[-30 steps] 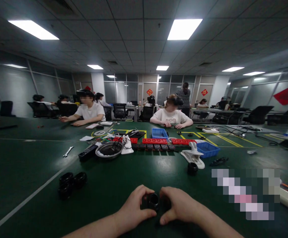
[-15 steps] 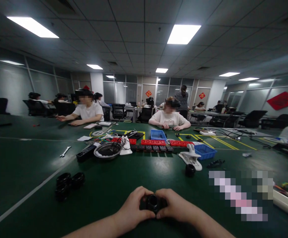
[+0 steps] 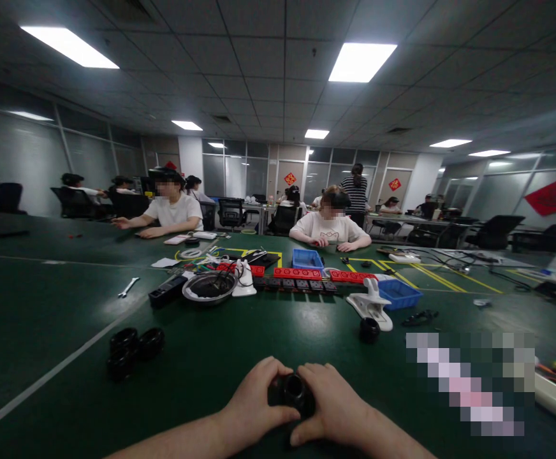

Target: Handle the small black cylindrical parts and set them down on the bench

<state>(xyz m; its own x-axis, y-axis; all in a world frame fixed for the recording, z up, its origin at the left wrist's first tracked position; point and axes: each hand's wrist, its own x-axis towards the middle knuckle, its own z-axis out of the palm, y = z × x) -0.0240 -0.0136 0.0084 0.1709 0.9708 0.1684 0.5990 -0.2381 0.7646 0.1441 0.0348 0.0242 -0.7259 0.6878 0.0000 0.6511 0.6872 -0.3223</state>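
1. Since the earlier frame the right hand (image 3: 333, 405) has rolled further over the black ring-shaped part (image 3: 293, 390), its thumb now low under it, while the left hand (image 3: 259, 401) keeps its place
2. The black ring-shaped part sits between both hands just above the green tabletop (image 3: 211, 370), open bore facing up
3. Fingers of both hands are curled and clamped on the part from either side
4. To the left lies a cluster of black rings (image 3: 132, 349), well apart from the hands
5. Ahead stands a lone black cap (image 3: 369, 329), just beside a white clamp (image 3: 371, 304)
6. Farther back are a metal bowl (image 3: 210, 287), red strips (image 3: 301, 274) and a blue tray (image 3: 399, 293)
7. Two seated people in white shirts work across the tabletop
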